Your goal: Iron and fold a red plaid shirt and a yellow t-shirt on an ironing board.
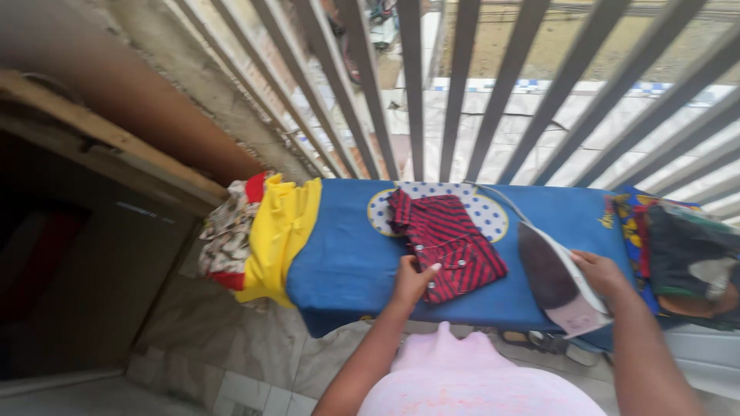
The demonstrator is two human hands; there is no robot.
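While grey metal railing bars fan across the far side of the scene, a long ironing surface draped in a blue cloth runs left to right just in front of them. At the far left stands a dark wooden cabinet, its top edge slanting toward the railing. Pale floor tiles show beneath, near the bottom left.

Over the left end of the blue cloth hangs a yellow garment, with a floral patterned fabric bunched just left of it. At the right end lies a heap of colourful folded clothes, dark and multicoloured pieces stacked together.

Near the middle of the cloth, partly over a pale spotted round patch, lies a small red and dark striped shirt, folded, tilted slightly with its near corner pointing right.

Right of the shirt, an electric iron is tipped with its dark soleplate facing left toward the shirt, apart from it; its cord trails toward the far side.

The right hand is wrapped around the iron's handle from the right side, gripping it. The left hand rests on the near left edge of the striped shirt, fingers curled down and pressing the fabric flat, so the shirt extends away from that hand toward the far right.
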